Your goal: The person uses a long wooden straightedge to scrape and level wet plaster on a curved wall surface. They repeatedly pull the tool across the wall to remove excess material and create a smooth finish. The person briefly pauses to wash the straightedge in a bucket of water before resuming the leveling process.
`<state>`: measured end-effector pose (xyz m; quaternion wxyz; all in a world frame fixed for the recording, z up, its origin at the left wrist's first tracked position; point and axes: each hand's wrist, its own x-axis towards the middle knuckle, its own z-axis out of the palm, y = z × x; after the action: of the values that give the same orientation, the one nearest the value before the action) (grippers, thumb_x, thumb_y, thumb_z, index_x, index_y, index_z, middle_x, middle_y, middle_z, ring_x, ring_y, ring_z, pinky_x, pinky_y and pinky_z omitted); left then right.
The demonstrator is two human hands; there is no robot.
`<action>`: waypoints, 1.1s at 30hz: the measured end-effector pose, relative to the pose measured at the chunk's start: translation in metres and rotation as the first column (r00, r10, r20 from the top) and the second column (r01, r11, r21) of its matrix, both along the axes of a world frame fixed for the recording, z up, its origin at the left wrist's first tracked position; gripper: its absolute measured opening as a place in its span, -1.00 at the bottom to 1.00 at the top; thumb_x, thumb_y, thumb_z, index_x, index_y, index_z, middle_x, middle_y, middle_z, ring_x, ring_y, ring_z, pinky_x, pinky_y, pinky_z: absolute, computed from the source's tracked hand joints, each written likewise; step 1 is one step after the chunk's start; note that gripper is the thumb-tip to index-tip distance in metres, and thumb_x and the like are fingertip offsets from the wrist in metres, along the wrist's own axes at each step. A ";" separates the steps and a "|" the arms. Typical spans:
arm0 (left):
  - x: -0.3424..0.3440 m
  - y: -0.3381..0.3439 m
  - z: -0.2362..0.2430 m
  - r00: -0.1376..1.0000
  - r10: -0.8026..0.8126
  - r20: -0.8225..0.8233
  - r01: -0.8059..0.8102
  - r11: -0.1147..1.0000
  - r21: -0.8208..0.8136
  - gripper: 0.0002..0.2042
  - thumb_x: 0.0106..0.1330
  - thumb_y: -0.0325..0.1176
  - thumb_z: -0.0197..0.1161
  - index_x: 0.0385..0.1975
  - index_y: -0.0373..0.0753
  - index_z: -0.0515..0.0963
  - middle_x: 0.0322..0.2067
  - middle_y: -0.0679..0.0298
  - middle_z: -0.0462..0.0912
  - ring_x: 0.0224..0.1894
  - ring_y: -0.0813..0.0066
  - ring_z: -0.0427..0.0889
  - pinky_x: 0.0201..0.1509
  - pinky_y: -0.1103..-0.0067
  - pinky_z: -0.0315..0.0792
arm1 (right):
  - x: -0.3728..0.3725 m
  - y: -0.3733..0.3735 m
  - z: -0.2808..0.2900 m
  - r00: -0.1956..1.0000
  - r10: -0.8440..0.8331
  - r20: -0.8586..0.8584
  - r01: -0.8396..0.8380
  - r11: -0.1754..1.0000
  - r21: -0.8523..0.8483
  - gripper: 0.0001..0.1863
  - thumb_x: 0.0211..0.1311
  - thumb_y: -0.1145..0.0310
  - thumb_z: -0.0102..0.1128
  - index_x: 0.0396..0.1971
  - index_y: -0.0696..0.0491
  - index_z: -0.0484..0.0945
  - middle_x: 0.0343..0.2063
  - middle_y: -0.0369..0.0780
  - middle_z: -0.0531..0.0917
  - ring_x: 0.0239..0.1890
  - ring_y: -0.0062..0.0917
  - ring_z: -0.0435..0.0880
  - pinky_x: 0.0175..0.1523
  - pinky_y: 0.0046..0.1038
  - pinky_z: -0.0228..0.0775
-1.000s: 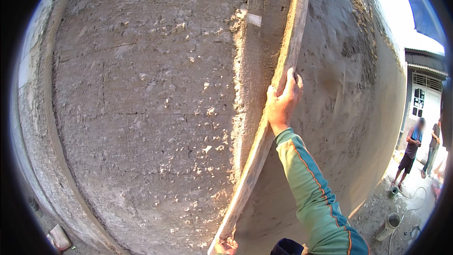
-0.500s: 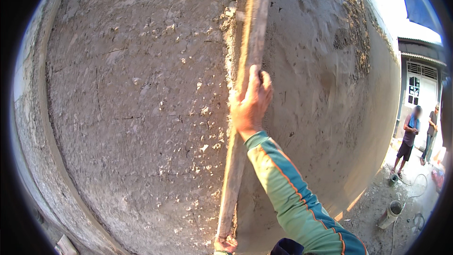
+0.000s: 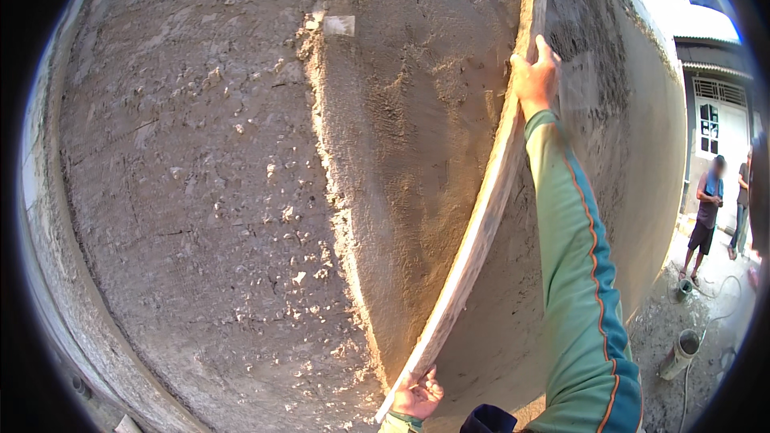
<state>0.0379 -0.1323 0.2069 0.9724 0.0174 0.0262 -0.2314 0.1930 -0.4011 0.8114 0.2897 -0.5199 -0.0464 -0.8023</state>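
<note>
A long wooden straightedge (image 3: pixel 476 228) leans across the wall, its top farther right than its foot. Up high, my right hand (image 3: pixel 536 80) is closed around its edge, the green-sleeved arm stretched out. My left hand (image 3: pixel 419 395) holds the board near its lower end, fingers curled beside it. Left of the board lies a wedge of damp, ridged plaster (image 3: pixel 401 168), bounded by a ragged raised edge. A small pale square piece (image 3: pixel 339 26) is set in the plaster near the top of that edge.
Rough, crumb-spotted wall (image 3: pixel 192 216) fills the left side. At right, two people stand before a house with a white door (image 3: pixel 728 140), the nearer one (image 3: pixel 706 212) in dark shorts. A bucket (image 3: pixel 680 353) and a smaller pail (image 3: pixel 684 289) stand on the ground, near a hose.
The straightedge has moved right across the plaster in both hands, its top farthest, and now tilts more. A strip of ridged plaster shows where it was. The view has shifted slightly.
</note>
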 end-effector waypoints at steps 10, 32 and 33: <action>-0.006 0.043 -0.141 0.973 0.183 -0.139 -0.166 0.978 0.129 -0.37 0.30 0.20 0.01 0.09 -0.28 0.43 -0.25 0.09 0.60 -0.42 0.30 0.48 -0.30 0.31 0.44 | -0.030 0.053 -0.134 0.990 0.116 -0.085 -0.117 0.993 -0.011 -0.28 0.03 0.38 0.30 0.26 0.17 0.32 0.20 0.03 0.43 0.30 -0.01 0.28 0.46 -0.12 -0.05; 0.023 -0.059 -0.066 0.963 0.233 0.139 -0.226 0.972 -0.062 -0.30 0.38 0.29 -0.21 0.17 -0.26 0.34 -0.21 0.14 0.52 -0.37 0.36 0.41 -0.24 0.42 0.36 | 0.017 -0.068 -0.051 0.992 -0.095 -0.083 0.096 0.995 0.002 -0.30 0.10 0.23 0.30 0.26 0.09 0.32 0.14 0.08 0.45 0.29 0.00 0.25 0.36 -0.11 0.09; 0.021 -0.044 -0.092 0.946 0.320 0.058 -0.321 0.947 0.002 -0.28 0.37 0.31 -0.23 0.18 -0.26 0.32 -0.20 0.12 0.50 -0.37 0.36 0.40 -0.27 0.43 0.36 | 0.005 -0.046 -0.086 0.992 0.046 -0.121 -0.044 0.999 0.015 -0.24 0.10 0.30 0.34 0.30 0.15 0.23 0.23 0.07 0.38 0.33 0.10 0.17 0.42 -0.03 -0.03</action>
<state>0.0587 -0.1764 0.1148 0.9973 0.0249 0.0024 -0.0695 0.1978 -0.4467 0.7252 0.3134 -0.5645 -0.0354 -0.7628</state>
